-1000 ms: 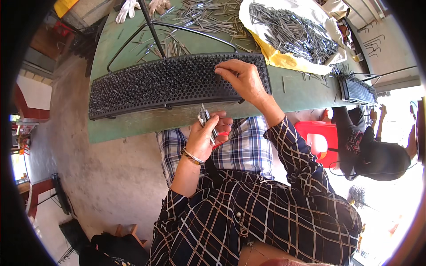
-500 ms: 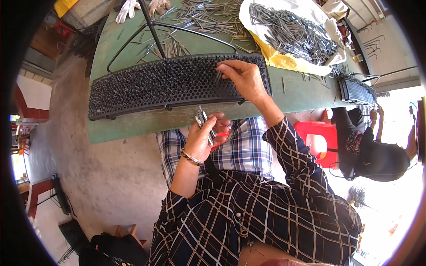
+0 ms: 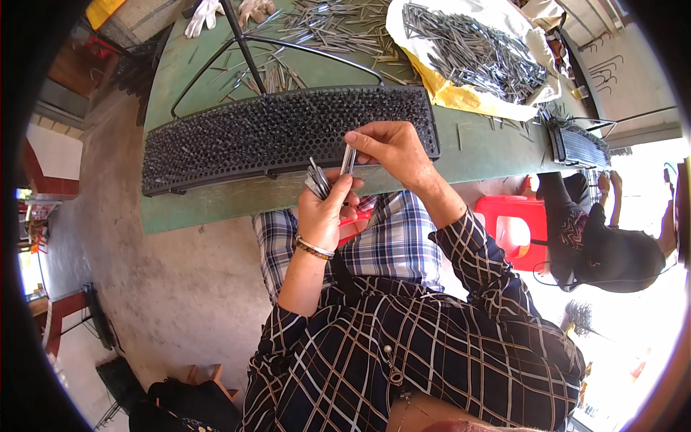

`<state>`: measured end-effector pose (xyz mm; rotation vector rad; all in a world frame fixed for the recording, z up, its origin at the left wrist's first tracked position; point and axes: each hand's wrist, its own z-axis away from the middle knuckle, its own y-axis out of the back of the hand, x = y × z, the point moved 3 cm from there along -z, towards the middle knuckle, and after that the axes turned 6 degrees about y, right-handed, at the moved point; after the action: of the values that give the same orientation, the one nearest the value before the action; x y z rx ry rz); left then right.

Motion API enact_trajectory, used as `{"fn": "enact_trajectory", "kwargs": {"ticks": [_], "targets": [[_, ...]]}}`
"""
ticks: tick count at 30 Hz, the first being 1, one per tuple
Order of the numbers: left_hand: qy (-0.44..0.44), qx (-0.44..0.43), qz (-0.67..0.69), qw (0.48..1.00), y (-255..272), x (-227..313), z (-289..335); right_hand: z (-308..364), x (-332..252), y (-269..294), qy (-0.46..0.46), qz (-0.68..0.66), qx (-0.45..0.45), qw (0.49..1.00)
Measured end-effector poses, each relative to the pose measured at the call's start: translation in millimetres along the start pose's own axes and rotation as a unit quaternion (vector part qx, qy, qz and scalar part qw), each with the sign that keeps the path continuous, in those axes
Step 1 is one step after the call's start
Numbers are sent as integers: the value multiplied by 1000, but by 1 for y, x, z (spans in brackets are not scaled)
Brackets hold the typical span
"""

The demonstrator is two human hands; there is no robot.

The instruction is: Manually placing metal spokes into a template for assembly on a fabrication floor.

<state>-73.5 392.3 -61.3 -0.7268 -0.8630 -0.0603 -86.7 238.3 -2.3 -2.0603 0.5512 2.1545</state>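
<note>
In front of me a long black rack point(image 3: 237, 144) full of round holes lies along the near edge of the green table. Short thin metal rods stand in many of its holes. My left hand point(image 3: 321, 216) is closed around a small bundle of metal rods point(image 3: 317, 180), just off the rack's near edge. Close beside it my right hand point(image 3: 396, 151) pinches the upper end of one or more bright metal rods point(image 3: 348, 160). The lower ends of these meet my left thumb and fingers. Some of the left fingers are hidden behind the thumb.
A white and yellow sack point(image 3: 450, 93) heaped with rods lies at the table's far right. Loose rods point(image 3: 331, 32) are scattered behind the rack's black metal frame point(image 3: 248, 54). Pale gloves point(image 3: 204, 18) lie far left. Beyond a red plastic chair point(image 3: 507, 216) another person works at a second rack point(image 3: 579, 144).
My right hand has come back from over the rack toward me, down to my left hand. My left hand has risen slightly, and rods now stretch between the two.
</note>
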Motion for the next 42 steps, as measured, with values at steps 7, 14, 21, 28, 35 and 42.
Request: {"fn": "enact_trajectory", "kwargs": {"ticks": [7, 14, 21, 28, 35, 42], "targets": [[9, 4, -18, 1000, -1, -1, 2, -1, 0, 5, 40, 31, 3, 999], [65, -35, 14, 997, 1, -9, 4, -26, 5, 15, 170, 121, 71, 975], [95, -56, 13, 994, 2, -12, 10, -34, 8, 11, 242, 167, 53, 954], [105, -55, 13, 993, 3, -13, 11, -35, 5, 13, 278, 188, 38, 941], [108, -55, 4, 993, 2, -12, 12, -35, 7, 11, 291, 187, 31, 938], [113, -56, 9, 992, 2, -13, 11, -33, 8, 9, 289, 183, 47, 938]]}}
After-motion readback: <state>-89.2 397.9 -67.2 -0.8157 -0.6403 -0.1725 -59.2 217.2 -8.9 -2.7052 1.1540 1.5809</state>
